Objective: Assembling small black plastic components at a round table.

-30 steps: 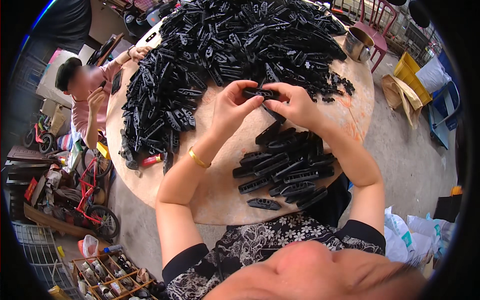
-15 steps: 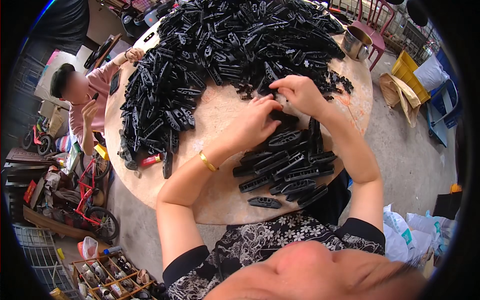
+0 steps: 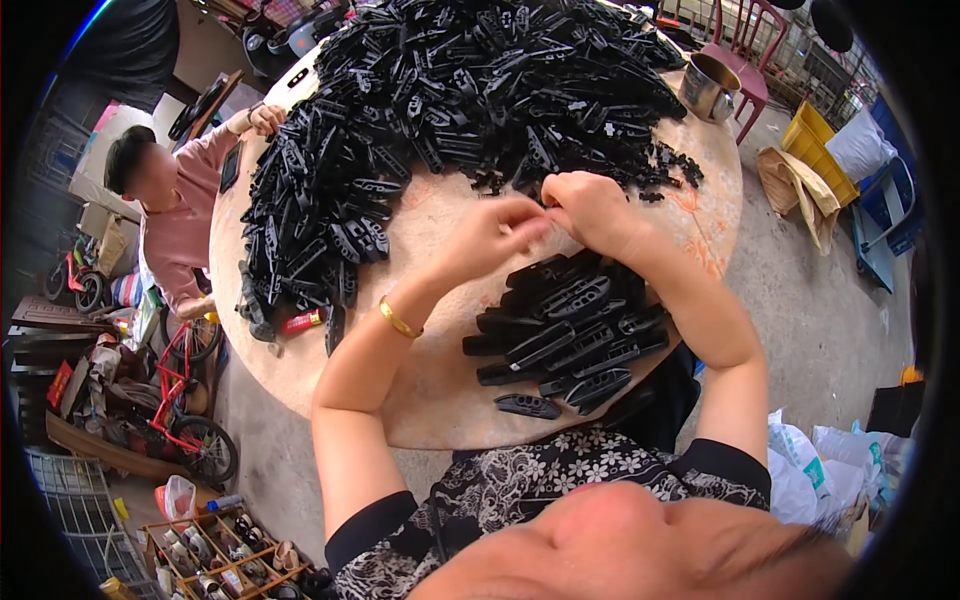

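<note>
My left hand point(image 3: 495, 238) and my right hand point(image 3: 592, 208) meet fingertip to fingertip above the middle of the round table point(image 3: 430, 220). Both have bent, closed fingers; the left ones are slightly blurred. Whatever sits between the fingertips is too small and covered to make out. Just beyond them spreads a large heap of black plastic parts point(image 3: 420, 90), long and narrow with holes and slots. Nearer to me, below my right forearm, lies a smaller group of black elongated pieces point(image 3: 575, 335), roughly lined up. One single black piece point(image 3: 527, 406) rests at its near end.
A metal pot point(image 3: 708, 88) stands at the table's far right. Small black bits point(image 3: 675, 170) lie by the heap's right end. A red-labelled small item point(image 3: 303, 322) is at the left. Another person point(image 3: 180, 235) sits at the left edge, one hand by the heap.
My hands have drawn together, the right fingers closing and the left hand shifting left. More black pieces show at the near group's far end. The other person's raised hand has dropped.
</note>
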A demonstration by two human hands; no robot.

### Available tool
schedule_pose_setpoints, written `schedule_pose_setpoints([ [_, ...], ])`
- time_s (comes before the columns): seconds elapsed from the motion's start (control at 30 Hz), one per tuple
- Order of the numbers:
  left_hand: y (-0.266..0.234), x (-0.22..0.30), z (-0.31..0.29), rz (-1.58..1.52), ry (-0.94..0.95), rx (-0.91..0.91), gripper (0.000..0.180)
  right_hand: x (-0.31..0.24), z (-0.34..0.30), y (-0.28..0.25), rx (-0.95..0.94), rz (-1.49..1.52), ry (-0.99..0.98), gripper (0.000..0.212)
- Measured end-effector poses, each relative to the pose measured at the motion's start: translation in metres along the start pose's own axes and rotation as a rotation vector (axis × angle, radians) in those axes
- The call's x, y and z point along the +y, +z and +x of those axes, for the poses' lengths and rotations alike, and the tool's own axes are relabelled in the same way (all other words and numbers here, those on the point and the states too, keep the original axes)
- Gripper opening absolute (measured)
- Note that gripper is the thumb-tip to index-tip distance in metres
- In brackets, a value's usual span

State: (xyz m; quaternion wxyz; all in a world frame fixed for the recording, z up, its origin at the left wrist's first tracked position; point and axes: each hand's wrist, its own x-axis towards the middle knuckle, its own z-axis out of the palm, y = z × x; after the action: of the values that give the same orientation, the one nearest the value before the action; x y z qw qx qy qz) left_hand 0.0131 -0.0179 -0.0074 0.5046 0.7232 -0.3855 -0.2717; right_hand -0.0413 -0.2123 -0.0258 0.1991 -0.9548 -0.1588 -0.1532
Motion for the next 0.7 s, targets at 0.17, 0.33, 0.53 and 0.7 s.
schedule_pose_setpoints([
  [0.17, -0.014, -0.009, 0.034, 0.727, 0.128, 0.520, 0.023, -0.006, 0.004, 0.001, 0.250, 0.073, -0.042, 0.019],
  [0.33, -0.010, -0.016, 0.046, 0.906, 0.111, 0.498, 0.024, -0.002, 0.008, -0.003, 0.328, 0.256, 0.026, 0.015],
  [0.53, -0.025, -0.005, 0.025, 0.175, -0.047, 0.550, 0.015, -0.010, 0.008, -0.015, 0.344, 0.605, 0.188, 0.020],
  [0.7, -0.026, 0.008, 0.003, -0.556, -0.104, 0.366, 0.017, -0.016, 0.007, -0.016, 0.530, 0.500, -0.053, 0.015],
])
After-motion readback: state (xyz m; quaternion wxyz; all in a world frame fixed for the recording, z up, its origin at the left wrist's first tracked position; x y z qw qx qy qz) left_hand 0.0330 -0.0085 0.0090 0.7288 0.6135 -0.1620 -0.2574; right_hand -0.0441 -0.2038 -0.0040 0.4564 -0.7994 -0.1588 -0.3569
